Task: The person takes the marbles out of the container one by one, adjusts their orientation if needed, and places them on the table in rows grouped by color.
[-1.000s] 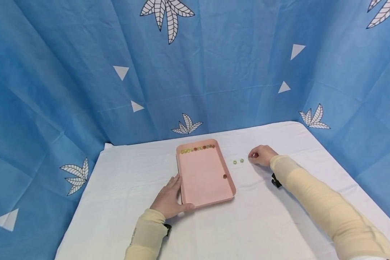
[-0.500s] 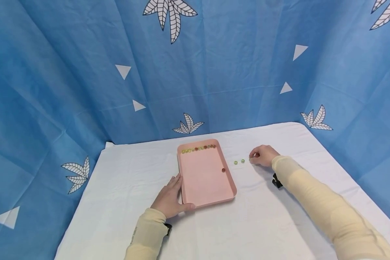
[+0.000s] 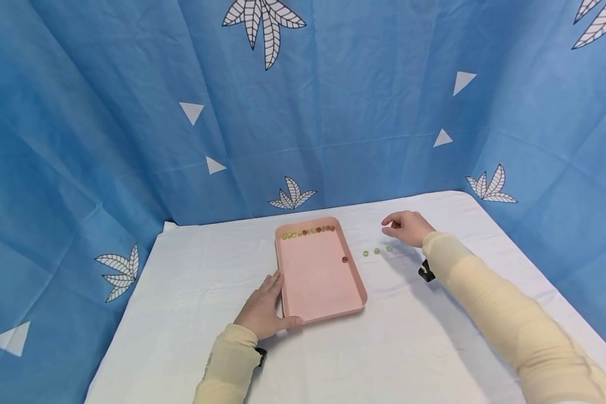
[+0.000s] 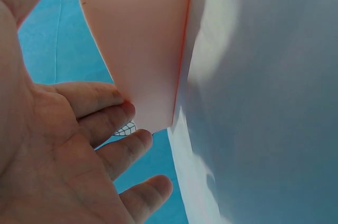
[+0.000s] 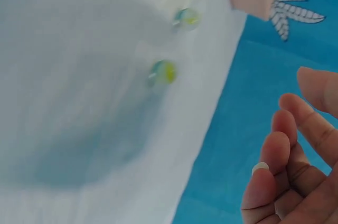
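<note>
My left hand [image 3: 262, 308] rests against the near-left corner of a pink tray [image 3: 320, 280]. In the left wrist view its fingers [image 4: 108, 123] are fairly straight and touch the tray's outer wall. My right hand [image 3: 408, 228] hovers right of the tray, fingers loosely bent and holding nothing. Just below it on the cloth lie clear marbles with yellow-green swirls: a left one [image 3: 366, 253], a middle one [image 3: 376, 251] and a right one [image 3: 389, 248]. Inside the tray, several green and reddish-brown marbles [image 3: 308, 231] line the far wall. A single brown marble [image 3: 345, 260] sits by the right wall.
A white cloth [image 3: 192, 280] covers the table. Blue curtains [image 3: 373, 123] with leaf and triangle prints hang behind it and at both sides. The tray's raised rim surrounds its marbles.
My right hand has let go of the rightmost marble and lifted away from it. The lone brown marble has rolled along the tray's right wall toward the far end. My left hand stays put.
</note>
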`<state>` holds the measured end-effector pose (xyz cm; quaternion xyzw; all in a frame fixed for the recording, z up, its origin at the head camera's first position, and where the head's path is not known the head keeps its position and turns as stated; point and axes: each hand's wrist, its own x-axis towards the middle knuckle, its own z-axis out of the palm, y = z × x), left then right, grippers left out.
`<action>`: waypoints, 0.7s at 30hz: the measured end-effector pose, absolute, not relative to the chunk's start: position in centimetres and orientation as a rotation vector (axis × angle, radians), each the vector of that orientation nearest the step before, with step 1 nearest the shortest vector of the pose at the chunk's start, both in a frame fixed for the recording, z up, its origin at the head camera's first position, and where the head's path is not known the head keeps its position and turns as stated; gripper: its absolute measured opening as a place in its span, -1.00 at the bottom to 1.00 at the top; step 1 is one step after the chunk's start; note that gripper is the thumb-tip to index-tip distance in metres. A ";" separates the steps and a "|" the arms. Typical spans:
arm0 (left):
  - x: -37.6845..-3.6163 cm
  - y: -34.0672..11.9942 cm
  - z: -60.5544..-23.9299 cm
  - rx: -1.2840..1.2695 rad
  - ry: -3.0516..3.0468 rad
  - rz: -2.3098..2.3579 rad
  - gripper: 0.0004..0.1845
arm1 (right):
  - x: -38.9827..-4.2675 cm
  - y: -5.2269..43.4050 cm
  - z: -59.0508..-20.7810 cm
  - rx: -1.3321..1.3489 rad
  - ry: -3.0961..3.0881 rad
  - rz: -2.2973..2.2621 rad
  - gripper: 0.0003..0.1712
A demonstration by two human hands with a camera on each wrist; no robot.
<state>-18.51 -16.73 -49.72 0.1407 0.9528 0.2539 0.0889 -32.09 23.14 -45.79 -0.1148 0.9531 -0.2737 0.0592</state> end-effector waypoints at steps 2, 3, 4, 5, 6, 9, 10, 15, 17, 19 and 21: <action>-18.5 -16.7 -49.7 0.417 2.833 0.753 0.30 | -32.0 22.5 -45.2 -0.360 2.887 -0.844 -0.67; -18.5 -16.7 -49.7 0.413 2.832 0.753 0.30 | -32.0 22.1 -45.0 -0.366 2.885 -0.855 -0.67; -18.5 -16.7 -49.7 0.412 2.831 0.758 0.30 | -32.0 21.7 -44.7 -0.368 2.886 -0.867 -0.68; -18.5 -16.7 -49.7 0.409 2.829 0.762 0.30 | -32.0 21.3 -44.5 -0.372 2.885 -0.876 -0.68; -18.5 -16.7 -49.7 0.407 2.829 0.764 0.30 | -32.0 20.9 -44.3 -0.373 2.887 -0.883 -0.68; -18.6 -16.7 -49.8 0.408 2.832 0.766 0.30 | -32.3 19.6 -44.1 -0.384 2.883 -0.911 -0.69; -18.6 -16.7 -49.8 0.410 2.833 0.766 0.30 | -32.3 19.1 -44.0 -0.387 2.881 -0.917 -0.69; -18.6 -16.7 -49.9 0.407 2.832 0.761 0.30 | -32.7 16.8 -44.1 -0.400 2.863 -0.941 -0.68; -18.6 -16.7 -49.9 0.402 2.830 0.757 0.30 | -32.8 15.8 -44.1 -0.406 2.852 -0.955 -0.67; -18.6 -16.6 -49.9 0.399 2.828 0.757 0.30 | -33.0 14.6 -44.1 -0.425 2.840 -0.961 -0.65; -18.6 -16.6 -49.8 0.404 2.827 0.753 0.30 | -33.1 13.5 -44.1 -0.438 2.827 -0.972 -0.64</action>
